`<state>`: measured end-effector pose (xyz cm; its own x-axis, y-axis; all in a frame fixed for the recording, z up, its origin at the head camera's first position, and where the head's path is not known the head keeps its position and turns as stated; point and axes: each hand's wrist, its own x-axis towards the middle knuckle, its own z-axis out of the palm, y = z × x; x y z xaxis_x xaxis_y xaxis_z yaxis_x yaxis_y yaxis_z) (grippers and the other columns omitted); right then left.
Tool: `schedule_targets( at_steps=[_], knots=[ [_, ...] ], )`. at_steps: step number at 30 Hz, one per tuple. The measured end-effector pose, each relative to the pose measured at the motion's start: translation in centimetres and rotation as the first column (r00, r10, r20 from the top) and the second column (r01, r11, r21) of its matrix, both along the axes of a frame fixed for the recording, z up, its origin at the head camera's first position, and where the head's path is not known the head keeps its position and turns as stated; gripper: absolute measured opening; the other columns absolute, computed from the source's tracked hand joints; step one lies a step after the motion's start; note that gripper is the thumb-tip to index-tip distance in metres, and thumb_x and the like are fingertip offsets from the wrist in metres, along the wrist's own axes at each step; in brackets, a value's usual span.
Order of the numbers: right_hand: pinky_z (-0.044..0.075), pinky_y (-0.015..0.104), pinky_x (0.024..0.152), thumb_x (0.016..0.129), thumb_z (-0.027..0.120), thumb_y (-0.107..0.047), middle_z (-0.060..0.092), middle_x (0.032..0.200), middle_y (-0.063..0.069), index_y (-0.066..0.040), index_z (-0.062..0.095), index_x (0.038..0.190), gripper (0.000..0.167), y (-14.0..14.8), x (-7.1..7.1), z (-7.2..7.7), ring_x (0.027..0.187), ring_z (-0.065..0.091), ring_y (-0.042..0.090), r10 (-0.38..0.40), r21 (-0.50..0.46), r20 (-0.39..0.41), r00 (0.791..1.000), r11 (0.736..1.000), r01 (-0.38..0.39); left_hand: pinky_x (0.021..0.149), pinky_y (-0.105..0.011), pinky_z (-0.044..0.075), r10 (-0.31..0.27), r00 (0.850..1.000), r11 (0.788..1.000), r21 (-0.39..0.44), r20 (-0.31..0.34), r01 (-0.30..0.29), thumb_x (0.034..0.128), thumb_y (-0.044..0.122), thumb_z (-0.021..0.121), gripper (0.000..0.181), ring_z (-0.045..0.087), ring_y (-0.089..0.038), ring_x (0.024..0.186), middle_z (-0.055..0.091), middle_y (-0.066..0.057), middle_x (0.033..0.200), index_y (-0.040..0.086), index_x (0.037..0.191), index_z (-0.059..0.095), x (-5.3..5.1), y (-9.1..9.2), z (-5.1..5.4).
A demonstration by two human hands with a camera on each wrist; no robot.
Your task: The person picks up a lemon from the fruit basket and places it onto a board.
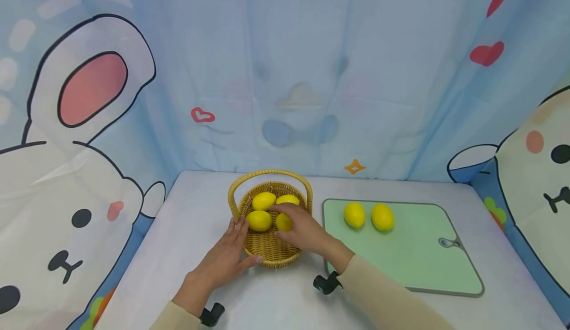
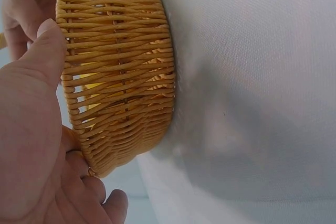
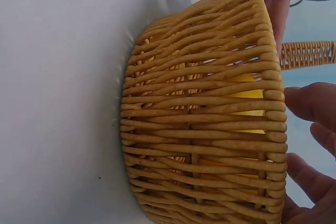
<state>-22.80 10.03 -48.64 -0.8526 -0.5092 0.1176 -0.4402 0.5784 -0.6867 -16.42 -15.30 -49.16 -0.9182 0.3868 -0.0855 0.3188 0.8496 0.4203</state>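
Altogether, six yellow lemons are seen. Four [image 1: 259,220] are held in one woven basket [image 1: 269,256], which stands between the two hands; one of these lies beneath the right hand [image 1: 304,228], seen between its thumb and forefinger. That hand is held over the basket with fingers loosely curved and parted; whether the lemon is touched cannot be told. The left hand [image 1: 224,258] is spread along the basket's near left rim, thumb set wide of the straight fingers. Two more lemons [image 1: 382,217] are laid on one green board [image 1: 401,260], to the right of both hands. Basket and board are carried by a white table [image 1: 196,206], beyond which a printed blue curtain [image 1: 303,33] is hung.
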Motion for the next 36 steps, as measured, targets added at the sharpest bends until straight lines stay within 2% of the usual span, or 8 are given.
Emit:
schedule_targets(
  at_steps=[5,10,13,18,23,29,36],
  knots=[
    [0.046,0.055,0.116,0.096,0.076,-0.015,0.062,0.149,0.008,-0.01,0.057,0.15,0.058,-0.4,-0.6,0.3,0.138,0.057,0.031,0.035,-0.005,0.049,0.998,0.999,-0.034,0.129,-0.054,0.026,0.004,1.0,1.0,0.003,-0.001,-0.004,0.1014,0.062,0.06,0.1,0.005,-0.038,0.164,0.008,-0.017,0.177,0.0,0.168,0.019,0.0,0.0,0.0],
    [0.047,0.052,0.116,0.096,0.076,-0.012,0.065,0.143,0.007,-0.009,0.061,0.144,0.051,-0.4,-0.8,0.5,0.135,0.059,0.028,0.068,-0.035,0.112,0.991,0.997,-0.064,0.129,-0.054,0.026,0.003,1.0,1.0,0.001,-0.001,-0.003,0.1015,0.061,0.06,0.1,0.004,-0.038,0.164,0.008,-0.017,0.177,0.0,0.168,0.018,-0.1,-0.1,-0.1],
    [0.045,0.052,0.118,0.095,0.077,-0.012,0.064,0.145,0.005,-0.01,0.062,0.144,0.051,-0.3,-0.6,0.6,0.137,0.057,0.028,0.045,-0.019,0.103,0.994,0.999,-0.043,0.13,-0.053,0.025,0.001,1.0,1.0,-0.011,0.003,-0.001,0.1015,0.063,0.059,0.1,0.004,-0.037,0.164,0.007,-0.017,0.177,0.001,0.168,0.017,-0.1,0.0,-0.2],
    [0.042,0.053,0.12,0.094,0.079,-0.014,0.06,0.149,0.007,-0.011,0.06,0.147,0.056,-0.5,0.2,1.0,0.142,0.053,0.03,-0.061,0.066,0.075,0.995,0.996,0.056,0.13,-0.053,0.024,-0.001,1.0,1.0,-0.014,0.005,0.002,0.1016,0.063,0.059,0.1,0.003,-0.037,0.164,0.007,-0.017,0.177,0.001,0.168,0.017,-0.2,0.0,-0.2],
    [0.044,0.055,0.118,0.093,0.082,-0.016,0.06,0.151,0.012,-0.008,0.057,0.149,0.062,-1.0,0.5,1.2,0.14,0.055,0.033,-0.103,0.12,0.122,0.987,0.989,0.088,0.13,-0.054,0.025,0.0,1.0,1.0,-0.003,0.006,0.0,0.1013,0.063,0.059,0.1,0.004,-0.038,0.164,0.007,-0.017,0.177,0.001,0.168,0.018,-0.1,0.0,-0.1],
    [0.047,0.053,0.116,0.09,0.085,-0.014,0.063,0.146,0.014,-0.003,0.059,0.146,0.063,-1.7,-0.1,0.7,0.133,0.06,0.032,-0.037,0.126,0.173,0.984,0.992,0.015,0.13,-0.054,0.025,0.007,1.0,1.0,0.007,0.023,-0.007,0.1008,0.064,0.059,0.101,0.004,-0.037,0.164,0.008,-0.016,0.178,0.001,0.168,0.018,0.0,0.0,0.0],
    [0.049,0.053,0.111,0.084,0.089,-0.012,0.066,0.141,0.009,-0.008,0.065,0.14,0.06,-1.6,-0.7,0.5,0.124,0.063,0.027,0.087,0.165,0.201,0.976,0.979,-0.122,0.13,-0.054,0.025,-0.002,1.0,1.0,0.012,0.012,0.002,0.1018,0.061,0.06,0.099,0.004,-0.038,0.164,0.007,-0.017,0.177,0.0,0.168,0.018,0.0,0.0,0.0]
  ],
)
